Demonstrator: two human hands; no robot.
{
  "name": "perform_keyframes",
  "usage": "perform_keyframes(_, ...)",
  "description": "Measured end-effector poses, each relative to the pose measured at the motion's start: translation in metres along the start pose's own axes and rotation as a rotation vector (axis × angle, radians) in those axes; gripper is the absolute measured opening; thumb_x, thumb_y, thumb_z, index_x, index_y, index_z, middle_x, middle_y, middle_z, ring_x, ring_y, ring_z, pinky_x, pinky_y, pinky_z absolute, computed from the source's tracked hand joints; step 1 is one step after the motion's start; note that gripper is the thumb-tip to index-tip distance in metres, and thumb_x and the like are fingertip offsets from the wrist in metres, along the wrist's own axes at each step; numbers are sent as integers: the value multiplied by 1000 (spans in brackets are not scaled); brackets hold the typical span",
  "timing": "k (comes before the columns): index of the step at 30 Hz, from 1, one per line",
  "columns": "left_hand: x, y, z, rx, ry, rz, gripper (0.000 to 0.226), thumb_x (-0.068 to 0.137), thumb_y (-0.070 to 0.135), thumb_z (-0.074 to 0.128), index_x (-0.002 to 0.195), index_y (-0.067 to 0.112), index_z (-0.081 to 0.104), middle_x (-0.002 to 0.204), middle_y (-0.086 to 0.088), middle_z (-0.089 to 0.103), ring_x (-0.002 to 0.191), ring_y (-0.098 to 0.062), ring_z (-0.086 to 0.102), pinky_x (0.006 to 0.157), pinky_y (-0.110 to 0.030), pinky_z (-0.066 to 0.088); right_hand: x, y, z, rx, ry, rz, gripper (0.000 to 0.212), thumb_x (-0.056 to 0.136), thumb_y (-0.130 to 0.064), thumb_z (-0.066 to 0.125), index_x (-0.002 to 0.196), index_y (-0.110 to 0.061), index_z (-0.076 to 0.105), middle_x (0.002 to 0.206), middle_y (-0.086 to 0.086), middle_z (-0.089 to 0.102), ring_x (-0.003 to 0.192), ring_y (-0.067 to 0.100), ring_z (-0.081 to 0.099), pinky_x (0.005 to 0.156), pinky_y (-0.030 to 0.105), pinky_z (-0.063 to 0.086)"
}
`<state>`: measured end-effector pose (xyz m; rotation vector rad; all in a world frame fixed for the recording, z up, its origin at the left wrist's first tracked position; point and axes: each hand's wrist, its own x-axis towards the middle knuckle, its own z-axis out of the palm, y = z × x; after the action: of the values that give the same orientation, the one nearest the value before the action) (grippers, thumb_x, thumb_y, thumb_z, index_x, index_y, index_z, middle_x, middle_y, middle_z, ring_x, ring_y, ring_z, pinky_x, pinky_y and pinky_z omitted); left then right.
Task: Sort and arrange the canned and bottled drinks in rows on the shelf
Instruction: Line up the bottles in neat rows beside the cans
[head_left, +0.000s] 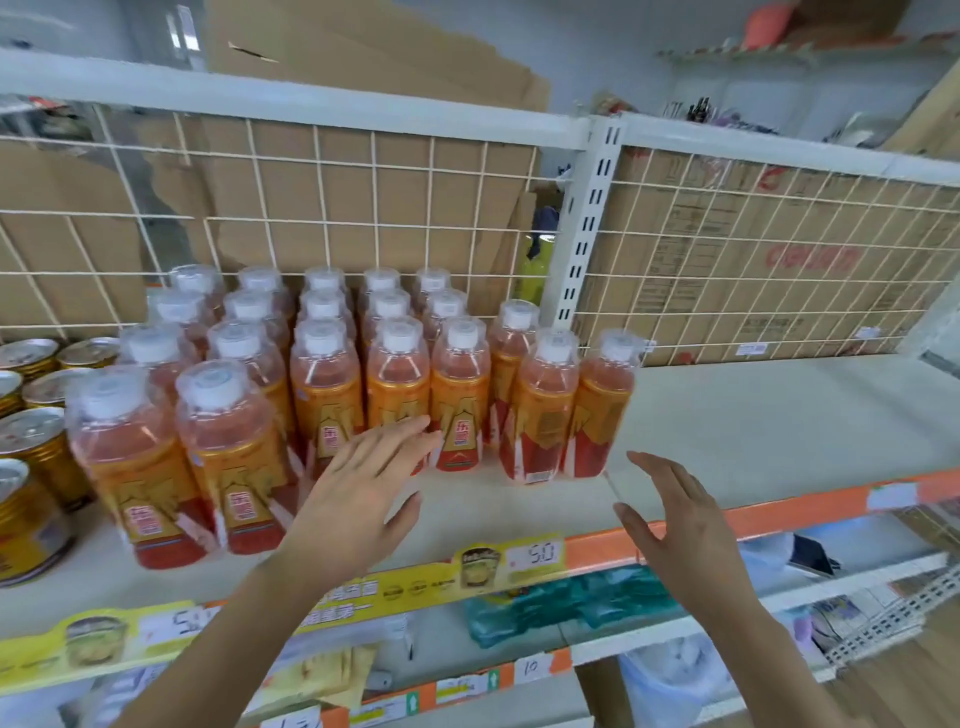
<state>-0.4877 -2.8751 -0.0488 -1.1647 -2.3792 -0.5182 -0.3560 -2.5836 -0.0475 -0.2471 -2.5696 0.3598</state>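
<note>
Two bare forearms come up from below. The left hand (358, 493) is laid out flat, fingers straight and close together, holding nothing. Its fingertips reach the lower front of the bottles (327, 395) in the middle of the group, though I cannot tell whether they actually touch. The right hand (680, 525) hovers over the front edge of the shelf (753, 415), palm turned inward, fingers spread and only slightly bent. It grips nothing and is clear of the nearest bottle.

The bottles are clear plastic with white caps, reddish drink and orange-and-red labels. They stand upright on the left half of the shelf, packed in rows running back to the wire grid (374, 208). Two at the left front stand further forward than the rest. Three more form a looser line on the right side, the last bottle (602, 405) standing just left of the right hand. To the right of it the shelf board is bare.

At the far left, gold cans (36, 441) with silver tops stand just beside the bottles. Behind the grid are cardboard boxes (753, 249), and a white slotted post (587, 223) splits the two bays. An orange and yellow price strip (519, 558) runs along the shelf front. Teal packets (561, 597) lie on the shelf below.
</note>
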Motion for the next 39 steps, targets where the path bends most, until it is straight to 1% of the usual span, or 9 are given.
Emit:
perform_keyframes(5,58,31,40,57,-29,14,54,84,38,39,135,20,41,135,1,52,118,-18,53,96,-31,43,25,31,4,25,-49,19,52,84,-26,67,131,-14,49,130,7,56,113,28,57,90,40,48)
perform_keyframes(8,83,51,58,52,2,-12,60,83,37,53,137,19,34,127,-3,55,106,-20,62,74,-30,54,47,41,9,46,-112,54,66,87,-34,62,143,-18,31,142,3,44,125,23,47,96,36,44)
perform_keyframes(11,94,68,69,-34,46,-209,81,79,34,70,145,17,26,128,-10,54,94,-27,65,56,-30,53,66,48,20,77,-203,72,83,86,-43,60,149,-20,10,148,1,35,130,21,42,100,35,41)
perform_keyframes(15,99,82,85,-221,22,-411,96,83,40,64,140,37,-13,149,-5,27,105,-25,59,73,-33,50,83,47,36,324,-258,72,95,80,-48,64,148,-24,3,147,-2,37,126,19,47,95,34,44)
perform_keyframes(23,110,97,106,-441,178,-567,114,73,28,78,131,55,-16,148,-7,26,136,-27,31,104,-50,38,93,43,59,656,-240,211,75,80,-30,72,137,-17,26,128,-1,52,115,19,53,84,21,41)
perform_keyframes(26,111,100,105,-479,179,-587,115,72,25,79,130,53,-17,148,-5,24,138,-22,26,110,-45,33,93,44,56,686,-250,211,73,79,-30,72,136,-17,28,122,-5,51,107,10,49,84,18,41)
perform_keyframes(31,89,97,94,-581,133,-581,122,70,23,80,131,57,-20,152,5,18,140,-12,20,112,-42,30,78,38,47,762,-318,190,65,80,-25,72,129,-24,30,108,-22,47,98,0,49,70,2,43)
perform_keyframes(35,57,84,78,-650,109,-581,125,69,22,81,126,67,-21,154,11,15,140,-10,25,110,-45,33,60,21,46,810,-364,174,66,78,-25,74,124,-36,28,109,-28,46,100,-4,51,79,7,45)
perform_keyframes(39,24,66,56,-607,94,-621,126,69,24,80,127,65,-24,150,3,31,134,-13,38,107,-40,38,48,-8,51,865,-412,151,62,77,-22,76,116,-44,32,111,-27,49,103,-7,51,86,14,45)
